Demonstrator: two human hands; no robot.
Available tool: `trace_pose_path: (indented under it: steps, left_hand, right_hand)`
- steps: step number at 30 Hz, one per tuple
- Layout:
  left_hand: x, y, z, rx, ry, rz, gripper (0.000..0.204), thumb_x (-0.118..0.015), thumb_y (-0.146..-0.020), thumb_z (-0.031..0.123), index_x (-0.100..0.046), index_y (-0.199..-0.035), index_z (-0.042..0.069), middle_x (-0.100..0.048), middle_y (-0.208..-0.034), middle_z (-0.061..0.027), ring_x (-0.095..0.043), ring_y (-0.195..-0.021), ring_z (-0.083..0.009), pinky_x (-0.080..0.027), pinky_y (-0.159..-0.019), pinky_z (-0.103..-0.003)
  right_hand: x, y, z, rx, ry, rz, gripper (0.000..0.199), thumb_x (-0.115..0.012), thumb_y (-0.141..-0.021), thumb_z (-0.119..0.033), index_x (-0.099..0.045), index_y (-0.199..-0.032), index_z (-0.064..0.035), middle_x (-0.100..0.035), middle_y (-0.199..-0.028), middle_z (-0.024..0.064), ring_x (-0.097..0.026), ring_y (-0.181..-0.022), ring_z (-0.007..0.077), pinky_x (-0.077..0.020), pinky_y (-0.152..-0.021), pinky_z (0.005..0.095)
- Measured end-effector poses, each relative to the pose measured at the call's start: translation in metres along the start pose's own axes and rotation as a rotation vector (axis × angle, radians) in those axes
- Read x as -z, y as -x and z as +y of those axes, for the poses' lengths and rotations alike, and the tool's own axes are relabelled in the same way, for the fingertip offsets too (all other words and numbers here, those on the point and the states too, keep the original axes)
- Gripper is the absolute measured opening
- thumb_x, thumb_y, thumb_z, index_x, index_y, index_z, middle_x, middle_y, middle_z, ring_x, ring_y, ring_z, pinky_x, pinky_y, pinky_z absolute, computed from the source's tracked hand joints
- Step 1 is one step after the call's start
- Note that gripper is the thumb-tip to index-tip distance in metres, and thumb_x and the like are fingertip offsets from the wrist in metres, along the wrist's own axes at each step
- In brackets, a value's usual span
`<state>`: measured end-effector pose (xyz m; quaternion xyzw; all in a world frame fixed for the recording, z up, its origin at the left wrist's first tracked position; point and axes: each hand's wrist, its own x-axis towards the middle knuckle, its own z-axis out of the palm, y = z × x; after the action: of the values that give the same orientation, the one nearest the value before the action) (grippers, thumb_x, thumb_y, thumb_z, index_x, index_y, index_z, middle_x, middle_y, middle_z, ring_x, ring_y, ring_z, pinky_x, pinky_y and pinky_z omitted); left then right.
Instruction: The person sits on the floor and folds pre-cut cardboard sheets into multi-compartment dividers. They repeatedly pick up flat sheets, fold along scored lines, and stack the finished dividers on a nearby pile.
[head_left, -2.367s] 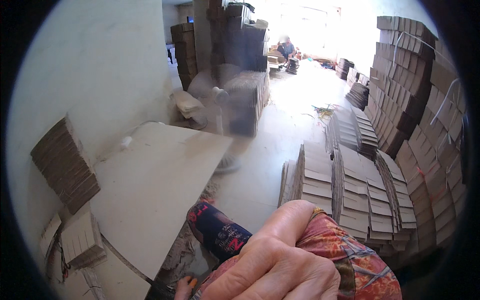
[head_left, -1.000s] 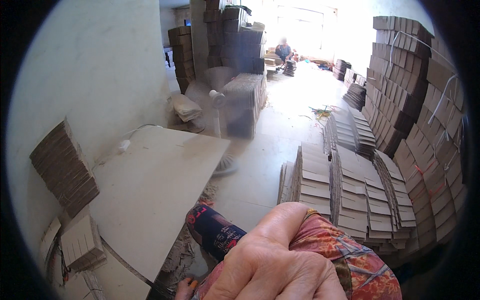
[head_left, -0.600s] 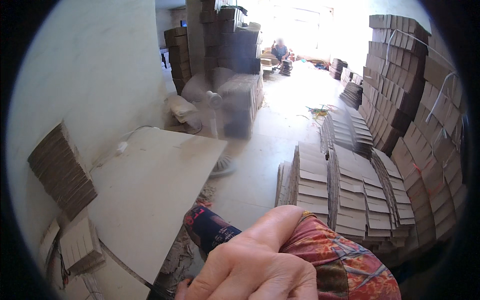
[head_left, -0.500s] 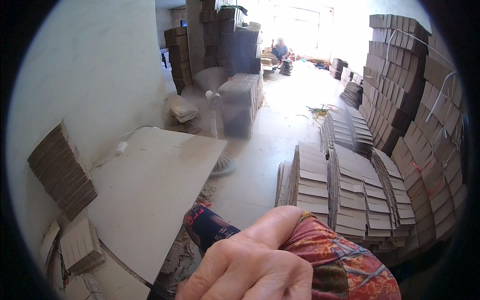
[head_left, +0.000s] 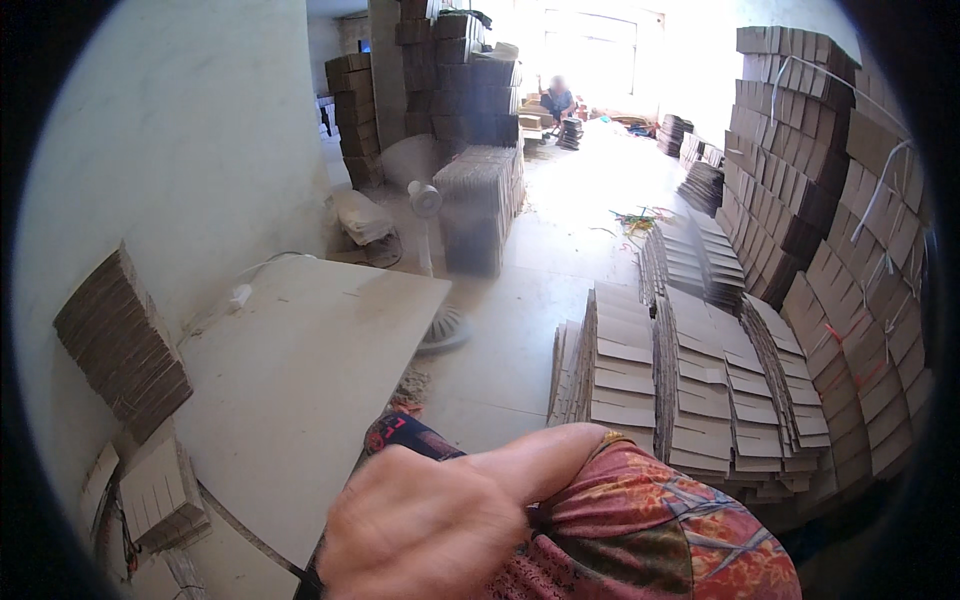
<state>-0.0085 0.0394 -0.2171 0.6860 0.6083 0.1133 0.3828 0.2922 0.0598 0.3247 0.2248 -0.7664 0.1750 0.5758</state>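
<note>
Skin and printed cloth close to the lens, both blurred. One hand (head_left: 430, 530) low in the middle, back turned up, one finger or thumb stretched rightward along a fold of patterned cloth (head_left: 660, 530) and touching it; left or right, cannot tell. Grip hidden too: fingers curled out of sight, nothing seen clamped, apart or together not to be told. Cloth soft and creased, red, orange and green, filling the lower right just beside and under the hand. Just above the hand, one dark sleeve-like piece (head_left: 405, 440) with red marks.

To the left, one pale flat tabletop (head_left: 300, 380), smooth, matt, faintly scuffed. Against the white wall, one tilted stack of brown corrugated sheets (head_left: 120, 340), ribbed edges showing; below it, one smaller bundle of flat cartons (head_left: 160, 495). Beyond the tabletop, one white pedestal fan (head_left: 425, 200) on a round base.

On the concrete floor to the right, about four rows of folded cartons (head_left: 690, 390) standing on edge, packed tight. Behind them, tall walls of bundled cartons (head_left: 810, 200), strapped. Far back, one seated person (head_left: 556, 98).
</note>
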Motion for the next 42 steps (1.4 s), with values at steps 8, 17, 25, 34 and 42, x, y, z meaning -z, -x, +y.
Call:
trace_pose_path:
  steps: [8, 17, 25, 34, 42]
  left_hand:
    - [0.026, 0.010, 0.047, -0.165, -0.076, 0.059, 0.029, -0.054, -0.095, 0.021, -0.066, -0.105, -0.003, -0.068, -0.094, -0.0172, -0.064, -0.085, -0.0287, -0.049, -0.075, -0.037]
    - [0.065, 0.058, 0.162, -0.102, 0.578, 0.259, 0.038, -0.059, -0.095, 0.035, -0.068, -0.099, -0.001, -0.066, -0.073, -0.0078, -0.057, -0.064, -0.0142, -0.048, -0.062, -0.033]
    - [0.078, 0.068, 0.170, -0.077, 0.515, 0.107, 0.030, -0.056, -0.097, 0.025, -0.067, -0.113, 0.001, -0.067, -0.088, -0.0067, -0.060, -0.081, -0.0126, -0.049, -0.071, -0.029]
    - [0.081, 0.061, 0.182, -0.056, 0.599, -0.093, 0.030, -0.056, -0.098, 0.024, -0.066, -0.115, 0.002, -0.067, -0.092, -0.0068, -0.059, -0.084, -0.0128, -0.049, -0.073, -0.028]
    - [0.076, 0.062, 0.181, -0.014, 0.615, -0.195, 0.031, -0.056, -0.098, 0.024, -0.065, -0.117, 0.002, -0.066, -0.096, -0.0069, -0.059, -0.086, -0.0129, -0.048, -0.075, -0.028]
  right_hand:
    - [-0.042, 0.198, 0.078, -0.934, 0.116, -0.140, 0.020, -0.059, -0.084, -0.002, -0.063, -0.103, 0.0018, -0.063, -0.078, 0.0206, -0.061, -0.071, 0.0383, -0.0473, -0.060, 0.0412]
    - [-0.089, 0.314, 0.086, -1.099, 0.020, -0.599, 0.019, -0.058, -0.088, -0.016, -0.065, -0.093, 0.0003, -0.065, -0.085, 0.0193, -0.063, -0.079, 0.0363, -0.0483, -0.067, 0.0427]
    - [-0.104, 0.313, 0.088, -1.132, -0.339, -0.608, 0.019, -0.058, -0.091, -0.019, -0.065, -0.093, -0.0009, -0.065, -0.082, 0.0165, -0.062, -0.074, 0.0290, -0.0464, -0.064, 0.0394]
    - [-0.113, 0.337, 0.090, -1.081, -0.448, -0.459, 0.024, -0.061, -0.091, -0.021, -0.064, -0.082, 0.0013, -0.062, -0.072, 0.0140, -0.060, -0.067, 0.0239, -0.0451, -0.060, 0.0374]
    - [-0.115, 0.334, 0.088, -0.986, -0.463, -0.512, 0.031, -0.064, -0.088, -0.025, -0.061, -0.072, 0.0011, -0.055, -0.064, 0.0169, -0.051, -0.057, 0.0266, -0.0378, -0.053, 0.0393]
